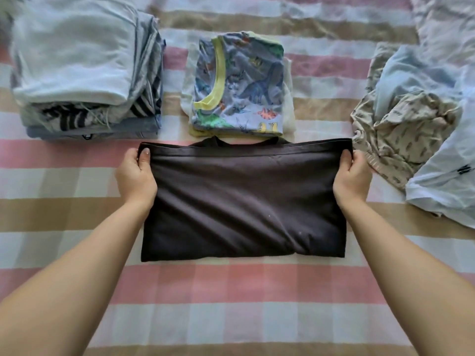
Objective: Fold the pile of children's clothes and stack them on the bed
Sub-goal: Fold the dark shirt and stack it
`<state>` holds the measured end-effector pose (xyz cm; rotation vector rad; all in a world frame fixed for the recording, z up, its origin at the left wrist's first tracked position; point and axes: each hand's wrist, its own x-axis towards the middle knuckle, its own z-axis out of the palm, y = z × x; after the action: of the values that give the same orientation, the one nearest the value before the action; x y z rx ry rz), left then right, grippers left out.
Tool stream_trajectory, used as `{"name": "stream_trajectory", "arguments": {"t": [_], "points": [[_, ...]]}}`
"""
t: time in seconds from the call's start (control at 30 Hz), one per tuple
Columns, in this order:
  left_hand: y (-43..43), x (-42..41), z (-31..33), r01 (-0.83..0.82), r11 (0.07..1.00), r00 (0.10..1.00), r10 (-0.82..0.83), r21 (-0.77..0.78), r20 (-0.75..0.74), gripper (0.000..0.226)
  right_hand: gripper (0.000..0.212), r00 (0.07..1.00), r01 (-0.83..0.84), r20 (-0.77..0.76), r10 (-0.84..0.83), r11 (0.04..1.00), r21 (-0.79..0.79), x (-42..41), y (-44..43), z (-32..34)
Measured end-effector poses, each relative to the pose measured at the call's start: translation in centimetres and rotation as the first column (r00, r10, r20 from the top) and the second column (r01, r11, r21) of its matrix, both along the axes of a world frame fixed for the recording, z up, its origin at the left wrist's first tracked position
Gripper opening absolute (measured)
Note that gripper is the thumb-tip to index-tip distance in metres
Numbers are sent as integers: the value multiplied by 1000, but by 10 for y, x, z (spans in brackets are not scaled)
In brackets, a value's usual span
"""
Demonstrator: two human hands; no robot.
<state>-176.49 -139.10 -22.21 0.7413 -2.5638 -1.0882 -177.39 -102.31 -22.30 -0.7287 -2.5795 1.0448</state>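
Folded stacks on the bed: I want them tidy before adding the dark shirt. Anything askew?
The tall left stack is ragged: striped layers poke out unevenly at its near edge and a cord dangles. The dinosaur-print stack looks square.

A dark shirt (244, 201) lies folded in half across the middle of the checked bed (231, 291), its far edge lifted slightly and pinched at each corner by the left hand (136, 176) and right hand (353, 176). Beyond it sit a tall folded stack (84, 73) at far left and a folded dinosaur top (239, 86) in the centre. A rumpled, unfolded pile (411, 124) lies at right.
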Motion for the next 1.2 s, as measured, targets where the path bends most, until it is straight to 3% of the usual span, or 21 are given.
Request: {"name": "stream_trajectory", "arguments": {"t": [0.13,0.23,0.33,0.47,0.57,0.67,0.73,0.8,0.97,1.2], "points": [[-6,-6,-10,14,998,991,-21,57,130,32,36,983,21,182,-10,998,-61,-7,3,-6],[-7,18,-3,-33,973,992,5,227,125,30,40,956,62,293,1,977,-204,14,10,4],[-4,76,4,-77,936,989,28,342,145,15,33,930,93,366,47,930,-355,70,12,16],[8,143,11,-181,923,978,133,340,158,8,19,916,186,399,-28,913,-363,147,-2,22],[20,161,12,-252,899,962,193,358,193,14,8,912,332,388,-135,798,-503,166,-16,22],[31,159,12,-371,769,928,317,521,193,14,9,909,410,334,-250,685,-602,163,-26,24],[34,156,14,-431,616,890,411,659,198,20,13,915,403,292,-279,677,-615,160,-26,27],[30,156,15,-432,547,878,436,717,196,23,15,926,378,273,-263,671,-638,158,-21,29],[9,174,17,-411,562,891,414,718,186,22,16,943,327,282,-178,658,-678,172,5,38],[5,228,20,-518,586,849,439,624,292,23,12,902,412,384,-198,662,-627,228,10,37]]}}
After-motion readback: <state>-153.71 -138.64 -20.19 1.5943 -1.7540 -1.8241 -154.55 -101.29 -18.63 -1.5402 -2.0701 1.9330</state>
